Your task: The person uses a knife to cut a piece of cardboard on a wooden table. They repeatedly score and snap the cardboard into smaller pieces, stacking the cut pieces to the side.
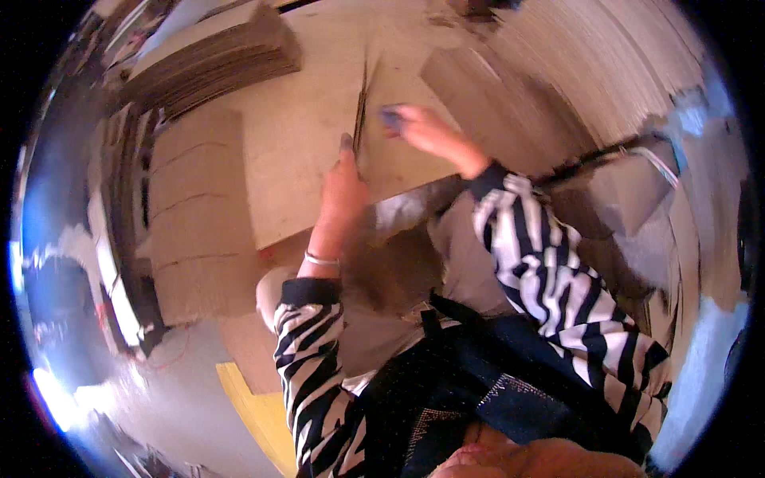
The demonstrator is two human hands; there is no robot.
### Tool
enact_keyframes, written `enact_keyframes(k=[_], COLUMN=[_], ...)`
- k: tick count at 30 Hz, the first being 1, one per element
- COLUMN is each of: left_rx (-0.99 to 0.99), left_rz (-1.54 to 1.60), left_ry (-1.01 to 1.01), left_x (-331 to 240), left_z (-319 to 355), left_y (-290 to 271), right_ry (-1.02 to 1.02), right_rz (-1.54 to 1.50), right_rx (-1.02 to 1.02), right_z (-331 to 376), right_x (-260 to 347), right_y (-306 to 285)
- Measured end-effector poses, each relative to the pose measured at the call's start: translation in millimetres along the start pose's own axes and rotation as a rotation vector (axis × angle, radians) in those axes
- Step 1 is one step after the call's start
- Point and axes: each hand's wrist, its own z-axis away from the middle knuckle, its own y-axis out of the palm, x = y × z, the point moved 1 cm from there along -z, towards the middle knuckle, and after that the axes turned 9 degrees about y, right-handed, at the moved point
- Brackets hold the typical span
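A large flat sheet of brown cardboard [319,119] lies on the work surface in front of me, with a dark slot or crease [361,103] running down its middle. My left hand [343,187] rests on the sheet's near edge, thumb pointing up along the slot. My right hand [422,131] presses on the cardboard just right of the slot, fingers flat. Both forearms wear black-and-white striped sleeves, and a thin bracelet [320,259] circles my left wrist. Neither hand holds anything.
A thick stack of flat cardboard sheets [215,64] sits at the far left. A creased, folded cardboard panel [195,215] lies to the left. Another tall pile of sheets [606,64] fills the right. A yellow board [255,406] lies on the grey floor at lower left.
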Motion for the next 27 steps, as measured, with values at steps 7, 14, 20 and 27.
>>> enact_keyframes(k=[7, 14, 20, 27], left_rx=[-0.549, -0.952, -0.471, -0.182], left_rz=[0.623, -0.848, -1.307, -1.261], left_ry=[0.037, -0.072, -0.590, -0.739], left_x=[15, 19, 193, 287], left_z=[52, 125, 96, 123], left_y=[-133, -347, -421, -418], right_ry=[0.349, 0.176, 0.263, 0.375], right_rz=[1.038, 0.439, 0.361, 0.398], right_rx=[-0.552, -0.559, -0.810, -0.632], right_z=[132, 107, 122, 141], right_x=[-73, -122, -190, -79], right_y=[-90, -106, -160, -151])
